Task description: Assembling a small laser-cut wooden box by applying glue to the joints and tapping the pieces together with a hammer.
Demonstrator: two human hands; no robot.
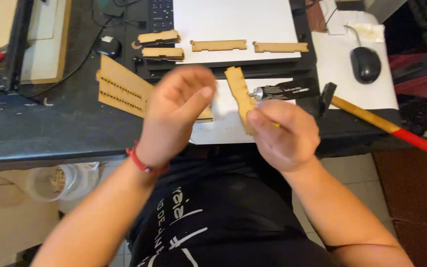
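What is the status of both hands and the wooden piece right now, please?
Right hand grips wooden strip. Left hand raised beside it, blurred, grip unclear. Glue tube and hammer lie close behind.

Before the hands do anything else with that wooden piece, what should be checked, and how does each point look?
1. Right hand has a firm hold on the thin wooden piece: ok, fingers pinch its lower end.
2. Left hand is free to help: ok, it is raised beside the piece and appears to hold nothing, though it is blurred.
3. Glue tube within reach: ok, it lies on the desk just behind the right hand.
4. Tube capped or open: cannot tell.
5. Hammer lies safely: not ok, its red handle end juts past the desk edge.
6. Other cut wooden strips at hand: ok, laid out on the white board.
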